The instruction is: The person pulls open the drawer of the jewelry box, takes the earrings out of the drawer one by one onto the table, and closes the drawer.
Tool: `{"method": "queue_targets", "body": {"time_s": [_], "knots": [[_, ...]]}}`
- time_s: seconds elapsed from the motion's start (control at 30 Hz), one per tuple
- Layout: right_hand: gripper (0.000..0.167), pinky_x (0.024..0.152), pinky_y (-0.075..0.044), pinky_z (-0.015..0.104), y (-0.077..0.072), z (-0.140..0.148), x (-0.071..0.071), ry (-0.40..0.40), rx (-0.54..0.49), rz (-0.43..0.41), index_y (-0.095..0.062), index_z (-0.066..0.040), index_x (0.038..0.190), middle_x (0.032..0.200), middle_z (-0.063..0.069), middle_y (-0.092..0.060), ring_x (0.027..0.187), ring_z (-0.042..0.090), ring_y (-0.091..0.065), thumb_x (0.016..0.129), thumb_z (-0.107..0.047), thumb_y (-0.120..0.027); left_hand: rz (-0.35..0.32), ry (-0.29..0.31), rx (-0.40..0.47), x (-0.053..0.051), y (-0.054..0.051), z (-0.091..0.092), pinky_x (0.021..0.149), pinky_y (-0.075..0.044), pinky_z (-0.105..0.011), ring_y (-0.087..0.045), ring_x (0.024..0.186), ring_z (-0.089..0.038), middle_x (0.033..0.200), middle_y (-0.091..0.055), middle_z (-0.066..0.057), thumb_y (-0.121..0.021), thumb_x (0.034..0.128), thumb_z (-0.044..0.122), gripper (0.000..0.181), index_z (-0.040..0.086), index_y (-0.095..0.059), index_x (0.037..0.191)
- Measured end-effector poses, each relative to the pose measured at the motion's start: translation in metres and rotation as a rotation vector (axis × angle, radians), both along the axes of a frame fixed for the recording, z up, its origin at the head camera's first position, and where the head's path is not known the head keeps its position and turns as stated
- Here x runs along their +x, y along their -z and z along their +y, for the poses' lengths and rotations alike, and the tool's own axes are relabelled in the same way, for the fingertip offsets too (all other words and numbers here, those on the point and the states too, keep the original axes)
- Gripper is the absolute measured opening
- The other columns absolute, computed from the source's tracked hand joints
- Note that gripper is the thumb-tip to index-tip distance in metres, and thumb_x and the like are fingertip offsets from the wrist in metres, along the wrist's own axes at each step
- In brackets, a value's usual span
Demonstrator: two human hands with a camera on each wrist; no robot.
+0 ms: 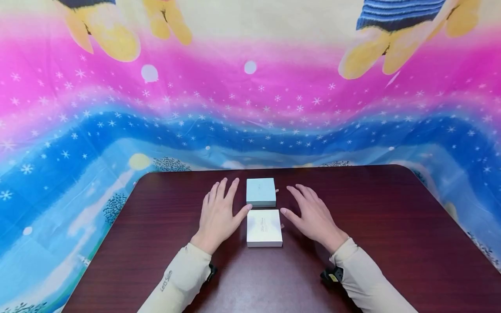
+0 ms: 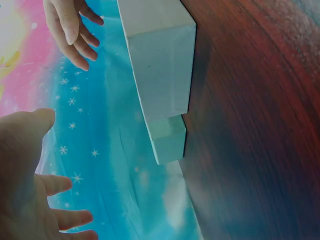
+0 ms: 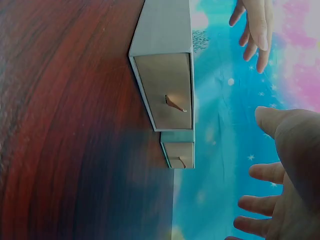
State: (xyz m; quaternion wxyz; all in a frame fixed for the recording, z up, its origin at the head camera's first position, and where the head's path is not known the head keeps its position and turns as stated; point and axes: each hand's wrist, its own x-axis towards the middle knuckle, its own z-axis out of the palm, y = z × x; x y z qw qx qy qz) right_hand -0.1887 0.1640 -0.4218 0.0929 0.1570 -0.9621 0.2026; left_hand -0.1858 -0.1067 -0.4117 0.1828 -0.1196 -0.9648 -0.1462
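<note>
Fingers point(image 1: 222, 189) spread and straight, a person's left hand point(image 1: 217, 219) hovers left of two boxes on a dark reddish-brown wood-grain table point(image 1: 372, 195), holding nothing; in the head view its thumb tip overlaps the far left corner of the nearer box, though the left wrist view shows it apart. At centre, the white drawer-style box point(image 1: 264, 228), lettering printed on its top, lies flat nearest the person, with the pale green drawer-style box point(image 1: 261, 191) just beyond it; each shows a pull tab point(image 3: 175, 104) on its right side. The right hand point(image 1: 315, 215) hovers to their right, its fingers loosely extended and free of any grip. A low sweep of the left thumb could knock the white box askew or into the green one, while a right finger snagging a tab might draw out a box's inner tray.
</note>
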Motion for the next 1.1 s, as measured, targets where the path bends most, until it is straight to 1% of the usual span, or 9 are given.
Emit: {"method": "queue_targets", "body": {"time_s": [0.23,0.43,0.57,0.7,0.87,1.1], "knots": [[0.072,0.112,-0.036,0.065,0.0,0.002,-0.004,-0.001,0.005,-0.015,-0.042,-0.012,0.155,0.156,0.019,-0.043,0.145,0.043,-0.037,0.097,-0.05,-0.063,-0.016,0.021,0.006,-0.004,-0.002,0.002,0.112,-0.04,-0.059,-0.04,0.145,-0.041,0.157,-0.043,-0.018,-0.062,0.0938,0.058,0.079,0.022,-0.036,0.159],[0.071,0.113,-0.036,0.065,0.0,0.003,-0.006,-0.005,0.01,-0.028,-0.041,-0.012,0.155,0.156,0.02,-0.043,0.145,0.044,-0.037,0.097,-0.049,-0.062,-0.054,0.045,0.024,-0.008,-0.005,0.004,0.112,-0.04,-0.059,-0.039,0.145,-0.04,0.158,-0.042,-0.017,-0.061,0.0963,0.055,0.075,0.02,-0.036,0.158],[0.071,0.113,-0.035,0.066,0.0,0.005,-0.007,-0.003,0.007,-0.045,-0.041,-0.012,0.155,0.157,0.02,-0.042,0.146,0.044,-0.036,0.098,-0.049,-0.062,-0.078,0.054,0.035,-0.01,-0.005,0.004,0.113,-0.039,-0.058,-0.038,0.146,-0.039,0.159,-0.041,-0.017,-0.059,0.0973,0.055,0.074,0.021,-0.036,0.159],[0.071,0.114,-0.034,0.064,0.0,0.006,-0.009,-0.007,0.006,-0.044,-0.041,-0.011,0.155,0.156,0.021,-0.043,0.145,0.044,-0.037,0.098,-0.048,-0.062,-0.098,0.069,0.036,-0.014,-0.004,0.004,0.114,-0.039,-0.058,-0.038,0.147,-0.038,0.159,-0.041,-0.016,-0.057,0.0984,0.055,0.072,0.021,-0.036,0.159],[0.07,0.114,-0.036,0.063,-0.002,0.005,-0.011,-0.011,0.008,-0.034,-0.042,-0.01,0.154,0.155,0.02,-0.045,0.144,0.043,-0.039,0.098,-0.048,-0.062,-0.1,0.087,0.022,-0.019,-0.003,0.005,0.114,-0.04,-0.057,-0.04,0.146,-0.037,0.158,-0.043,-0.015,-0.057,0.099,0.054,0.071,0.019,-0.038,0.158],[0.071,0.111,-0.038,0.065,-0.004,0.003,-0.015,-0.011,0.018,-0.024,-0.042,-0.011,0.154,0.154,0.018,-0.047,0.143,0.041,-0.041,0.098,-0.049,-0.061,-0.097,0.098,-0.011,-0.027,-0.003,0.005,0.114,-0.039,-0.056,-0.04,0.145,-0.037,0.157,-0.044,-0.015,-0.057,0.099,0.054,0.071,0.019,-0.039,0.157]]}}
